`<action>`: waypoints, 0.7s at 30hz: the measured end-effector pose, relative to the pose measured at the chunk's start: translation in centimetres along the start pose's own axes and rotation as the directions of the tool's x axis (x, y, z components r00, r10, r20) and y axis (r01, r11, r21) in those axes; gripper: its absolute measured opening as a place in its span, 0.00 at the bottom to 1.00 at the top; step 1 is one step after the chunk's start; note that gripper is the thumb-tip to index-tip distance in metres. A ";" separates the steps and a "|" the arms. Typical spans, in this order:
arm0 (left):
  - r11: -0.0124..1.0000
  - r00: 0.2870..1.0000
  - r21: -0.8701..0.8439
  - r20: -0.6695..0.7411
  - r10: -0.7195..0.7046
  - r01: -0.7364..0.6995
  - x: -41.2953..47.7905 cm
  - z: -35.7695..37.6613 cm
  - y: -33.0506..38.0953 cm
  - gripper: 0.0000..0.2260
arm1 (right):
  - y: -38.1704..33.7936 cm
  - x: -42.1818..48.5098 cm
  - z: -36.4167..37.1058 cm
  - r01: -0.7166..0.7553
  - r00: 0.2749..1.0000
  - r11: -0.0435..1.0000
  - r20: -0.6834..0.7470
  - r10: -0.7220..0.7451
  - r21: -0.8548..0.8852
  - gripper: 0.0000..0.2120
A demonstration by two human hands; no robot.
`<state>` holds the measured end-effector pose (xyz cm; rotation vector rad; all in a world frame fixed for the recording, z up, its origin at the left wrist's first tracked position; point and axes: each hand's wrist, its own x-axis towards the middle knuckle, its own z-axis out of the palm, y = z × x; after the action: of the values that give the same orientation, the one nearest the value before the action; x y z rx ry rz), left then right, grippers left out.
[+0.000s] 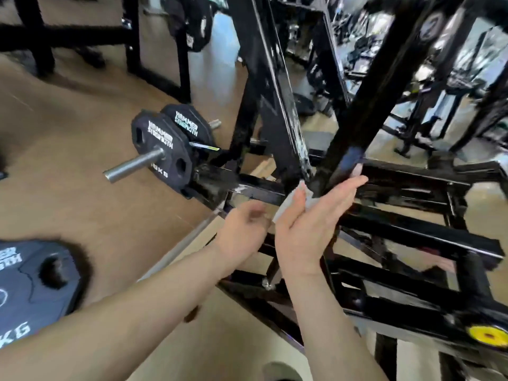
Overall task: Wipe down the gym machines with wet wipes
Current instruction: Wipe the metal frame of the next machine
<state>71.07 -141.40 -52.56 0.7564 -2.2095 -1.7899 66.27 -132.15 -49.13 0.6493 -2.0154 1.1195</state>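
Tan rubber flooring spreads under rows of black steel gym frames, with more equipment crowded in the blurred background at upper right.

Straight and pressed together, the fingers of the right hand lie flat along the foot of a slanted black post, their tips touching it. The thumb lies across a white wet wipe and pins it to the palm, and the wipe's corners poke out on both sides of the thumb. Just beside it, the left hand is motion-blurred. Its fingers look loosely curled, and I cannot tell whether they touch the wipe's lower corner.

Both hands sit over the low black frame of the plate-loaded machine, where the post meets a scuffed upright and a horizontal rail. A chrome bar runs diagonally beneath the left forearm. To the left, two Hammer Strength weight plates hang on a steel sleeve. Another plate lies flat on the floor at lower left. A yellow end cap marks the frame's near right corner.
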 end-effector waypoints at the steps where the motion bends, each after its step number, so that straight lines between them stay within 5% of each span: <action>1: 1.000 1.000 -0.017 -0.004 0.005 -0.006 -0.1 0.2 -0.8 0.10 | 0.5 -0.4 -0.1 0.019 1.000 1.000 0.009 -0.019 0.012 0.36; 8: 0.998 0.999 -0.062 -0.051 -0.012 0.009 -2.4 1.2 -3.8 0.15 | 0.2 3.0 -0.5 0.168 0.986 0.978 -0.038 -0.165 0.126 0.36; 15: 0.966 0.985 -0.210 -0.123 0.124 -0.148 -4.2 3.4 -4.8 0.06 | 6.2 -7.8 0.1 0.069 0.957 0.997 0.279 -0.078 0.043 0.44; 21: 0.961 0.975 -0.192 -0.137 0.174 -0.198 -4.0 3.3 -3.9 0.10 | 6.5 -7.9 -0.4 0.000 0.943 0.979 0.326 -0.067 0.202 0.43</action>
<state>73.94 -137.10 -56.48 0.5745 -1.9141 -1.7937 66.63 -127.95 -58.49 1.0311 -2.1755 1.2699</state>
